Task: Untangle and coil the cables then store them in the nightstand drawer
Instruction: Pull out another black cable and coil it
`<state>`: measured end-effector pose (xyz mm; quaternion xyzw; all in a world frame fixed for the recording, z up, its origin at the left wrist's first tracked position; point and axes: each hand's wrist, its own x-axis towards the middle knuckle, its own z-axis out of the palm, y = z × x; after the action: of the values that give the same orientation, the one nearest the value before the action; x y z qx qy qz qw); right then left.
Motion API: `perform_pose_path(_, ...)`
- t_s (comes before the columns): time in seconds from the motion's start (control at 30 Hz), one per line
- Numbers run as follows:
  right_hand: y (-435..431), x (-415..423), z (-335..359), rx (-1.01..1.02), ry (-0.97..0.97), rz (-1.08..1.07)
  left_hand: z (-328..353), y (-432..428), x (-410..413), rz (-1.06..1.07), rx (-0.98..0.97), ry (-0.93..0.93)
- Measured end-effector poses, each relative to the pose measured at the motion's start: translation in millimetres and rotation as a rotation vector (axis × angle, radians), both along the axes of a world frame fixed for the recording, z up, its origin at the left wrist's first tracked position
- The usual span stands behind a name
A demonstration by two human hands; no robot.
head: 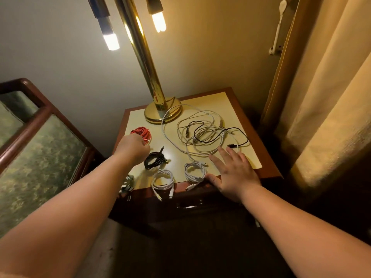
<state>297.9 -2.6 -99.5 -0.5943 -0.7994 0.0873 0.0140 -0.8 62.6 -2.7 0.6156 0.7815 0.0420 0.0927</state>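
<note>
On the bench (210,100) (a nightstand), the left grip (132,147) meets the red coiled cable (141,132) at centre-left; its fingers are hidden, so I cannot tell if it holds. The right grip (232,173) spreads wide just below the tangled cables (206,135), beside a white coil (193,170).

plain cream wall (60,47), tall brass lamp (144,57) with two lit bulbs (158,23) at the back edge of the worktop (138,121), heavy yellowish curtain (331,97) right, green padded wood-framed furniture (40,147) left, dark floor (180,257)
</note>
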Motion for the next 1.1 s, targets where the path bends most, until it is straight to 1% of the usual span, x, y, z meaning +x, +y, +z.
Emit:
perform_pose_path(0.03,0,0,0,0.001,0.001,0.0,1,6,9,-0.063,0.03,-0.001)
perform_pose_path(0.1,0,0,-1,0.003,-0.002,0.002,1,18,34,-0.159,0.071,-0.079)
perform_pose_path(0.17,1,1,-2,0.006,-0.007,0.005,-5,31,64,-0.211,0.082,-0.129)
perform_pose_path(0.27,2,1,-2,-0.004,0.007,-0.003,-22,50,108,-0.254,0.112,-0.135)
perform_pose_path(0.4,2,1,-2,0.0,0.028,-0.004,-41,69,138,-0.22,0.105,-0.084)
perform_pose_path(0.5,3,1,-1,0.008,0.025,0.003,-47,81,136,-0.143,0.066,-0.118)
perform_pose_path(0.6,2,1,-2,0.012,0.031,0.011,-42,88,132,-0.104,0.07,-0.218)
perform_pose_path(0.67,2,1,-5,0.011,0.032,0.014,-30,89,132,-0.095,0.1,-0.334)
perform_pose_path(0.77,2,1,-7,0.046,0.065,0.011,3,84,137,-0.085,0.134,-0.573)
perform_pose_path(0.9,0,3,-4,0.069,0.092,0.007,54,68,143,-0.078,0.214,-0.767)
perform_pose_path(0.97,-2,4,-2,0.101,0.135,-0.009,76,55,145,-0.076,0.247,-0.836)
perform_pose_path(1.03,-2,5,0,0.064,0.203,-0.036,95,41,145,-0.091,0.293,-0.874)
perform_pose_path(1.1,-2,5,8,0.044,0.371,-0.093,109,26,144,-0.125,0.352,-0.891)
